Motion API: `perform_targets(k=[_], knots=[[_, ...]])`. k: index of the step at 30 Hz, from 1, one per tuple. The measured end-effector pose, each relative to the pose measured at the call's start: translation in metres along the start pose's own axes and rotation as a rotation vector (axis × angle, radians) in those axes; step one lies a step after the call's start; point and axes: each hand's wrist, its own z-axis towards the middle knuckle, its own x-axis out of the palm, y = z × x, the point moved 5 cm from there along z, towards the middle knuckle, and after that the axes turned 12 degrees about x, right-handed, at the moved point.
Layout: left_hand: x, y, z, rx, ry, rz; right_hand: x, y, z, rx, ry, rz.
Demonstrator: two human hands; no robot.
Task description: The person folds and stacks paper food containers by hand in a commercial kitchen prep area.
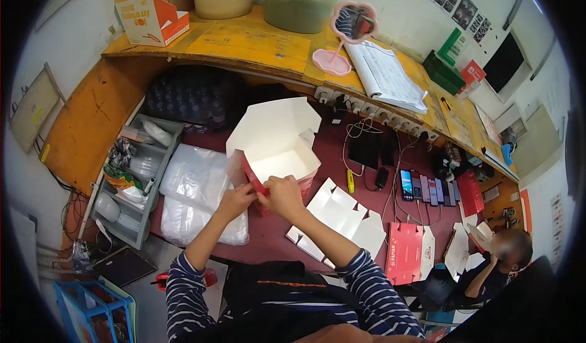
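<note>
In front of me on the dark red table stands a paper box (274, 160), white inside and red outside, with its lid panel raised. My left hand (238, 200) is closed on a red flap at the box's near left corner. Close beside it, my right hand (284, 196) pinches the same flap along the near edge, fingers bent. Partly unfolded white box blanks (342, 218) lie to the right of the box. Left of it is a stack of clear plastic bags (198, 181), touching my left forearm or just under it.
A grey divided tray (146, 212) of packaging sits at the left. Several phones (427, 188) and charging cables lie on the right. A red flat box (404, 252) is nearer, and a co-worker (488, 270) sits at far right. The yellow shelf (256, 44) runs above.
</note>
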Motion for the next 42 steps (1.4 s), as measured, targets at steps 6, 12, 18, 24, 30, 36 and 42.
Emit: perform_targets(k=[6,12,18,24,30,36,42], knots=[[0.019,-0.007,-0.024,-0.027,-0.123,-0.053,-0.006,0.014,-0.006,-0.256,-0.027,0.155],[0.005,-0.01,-0.015,-0.019,-0.253,-0.13,0.016,-0.015,0.0,0.028,0.1,-0.05],[0.013,-0.003,-0.019,0.019,-0.252,-0.247,0.03,-0.007,-0.011,-0.072,0.0,-0.247],[0.01,-0.003,-0.019,0.067,-0.221,-0.297,0.048,-0.001,-0.008,-0.092,0.305,-0.437],[0.006,0.002,-0.018,0.018,-0.302,-0.335,0.042,0.01,0.009,-0.007,0.384,-0.465],[0.012,0.003,-0.022,-0.009,-0.239,-0.386,0.042,0.004,0.01,0.034,0.466,-0.387],[0.015,0.003,-0.023,-0.016,-0.223,-0.438,0.053,-0.002,-0.003,0.042,0.379,-0.393]])
